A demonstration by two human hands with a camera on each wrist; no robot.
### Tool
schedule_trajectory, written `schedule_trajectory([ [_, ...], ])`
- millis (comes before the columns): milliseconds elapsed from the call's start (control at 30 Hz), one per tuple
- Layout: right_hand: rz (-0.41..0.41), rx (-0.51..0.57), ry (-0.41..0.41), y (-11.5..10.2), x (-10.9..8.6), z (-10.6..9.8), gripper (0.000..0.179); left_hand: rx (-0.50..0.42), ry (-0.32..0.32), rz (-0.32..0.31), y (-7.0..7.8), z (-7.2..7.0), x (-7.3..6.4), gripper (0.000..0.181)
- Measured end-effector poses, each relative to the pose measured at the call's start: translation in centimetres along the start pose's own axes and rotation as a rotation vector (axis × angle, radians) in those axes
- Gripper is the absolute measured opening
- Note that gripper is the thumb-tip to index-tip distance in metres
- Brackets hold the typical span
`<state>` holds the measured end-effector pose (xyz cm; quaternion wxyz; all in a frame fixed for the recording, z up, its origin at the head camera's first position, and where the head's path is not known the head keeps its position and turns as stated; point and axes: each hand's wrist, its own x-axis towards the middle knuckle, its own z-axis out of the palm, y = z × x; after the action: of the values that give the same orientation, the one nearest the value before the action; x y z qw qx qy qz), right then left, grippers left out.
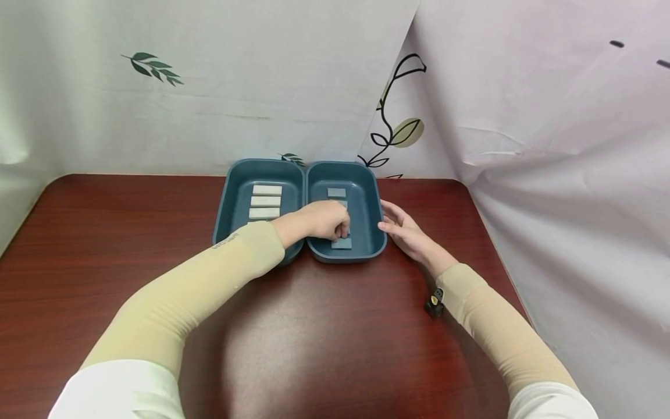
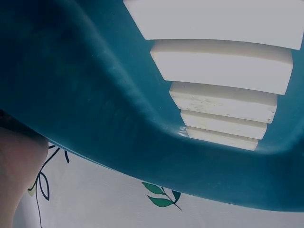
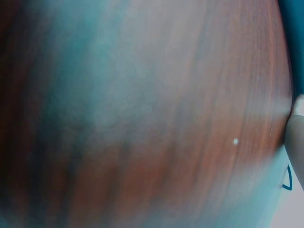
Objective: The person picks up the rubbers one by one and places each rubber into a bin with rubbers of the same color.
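My left hand (image 1: 327,220) reaches over the left blue tray (image 1: 221,212) into the right blue tray (image 1: 370,247). Its fingers are curled downward and pinch a small blue-grey block in a column on that tray's floor, mostly hidden by the hand. Other blue-grey blocks (image 1: 337,192) show above it, and one (image 1: 342,244) lies just below the fingertips. My right hand (image 1: 407,233) rests at the right tray's outer right wall, fingers loosely extended and thumb at the rim. White blocks (image 2: 223,66) lie in a column in the left tray, the lower ones hidden under my left forearm.
The two trays stand side by side, touching, near the back edge of the reddish-brown wooden table (image 1: 324,331). A white curtain (image 1: 235,87) with leaf prints hangs right behind them. A small black device (image 1: 435,302) sits at my right wrist.
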<state>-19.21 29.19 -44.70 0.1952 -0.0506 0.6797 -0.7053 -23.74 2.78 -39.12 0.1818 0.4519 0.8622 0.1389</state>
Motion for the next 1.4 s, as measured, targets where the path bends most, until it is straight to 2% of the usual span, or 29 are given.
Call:
schedule_trajectory([
  [367,-0.004,-0.007,0.002,0.1,0.0,0.0,0.069,-0.014,-0.01,0.015,0.0,-0.5,-0.5,0.014],
  [667,-0.003,-0.013,0.007,0.2,0.0,-0.1,0.069,-0.067,0.028,0.04,-0.3,-1.3,-1.5,0.013],
  [967,-0.017,0.007,0.003,0.1,0.0,0.1,0.068,-0.11,0.052,0.009,-0.9,-2.5,-3.4,0.011],
  [1400,-0.004,0.011,0.016,0.1,0.0,0.1,0.068,-0.198,0.156,-0.019,-1.7,-3.7,-6.0,0.012],
])
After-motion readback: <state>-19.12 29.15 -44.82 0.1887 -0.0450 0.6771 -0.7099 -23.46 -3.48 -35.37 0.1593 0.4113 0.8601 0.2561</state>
